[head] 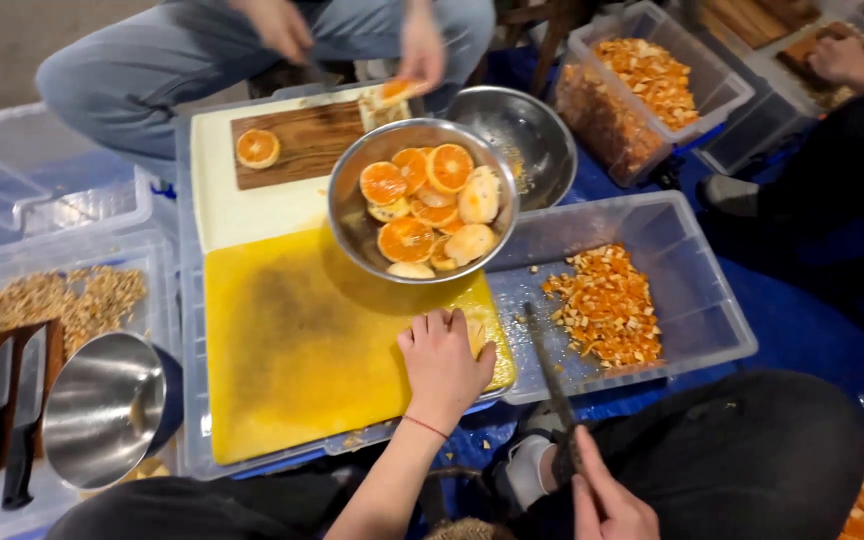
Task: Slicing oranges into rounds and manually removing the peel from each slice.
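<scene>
Knife in one hand, board under the other.
The left hand point(442, 365) lies flat, fingers spread, on the yellow board's point(292, 350) near right corner; the right hand point(602, 505) grips a knife point(549, 370) by its handle (slim, stiff blade). Wet, likely slippery board; bowl point(422, 200) at its far edge.

Left hand point(442, 365) flat on yellow cutting board point(292, 350), knife point(550, 375) in right hand point(607, 505)

Makeshift floor-level food-prep spot: cutting boards point(302, 340), orange-filled bins point(652, 300).

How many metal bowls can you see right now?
3: one holding orange slices above the yellow board, an empty one behind it, and one tipped on its side at far left. Others may be hidden.
</scene>
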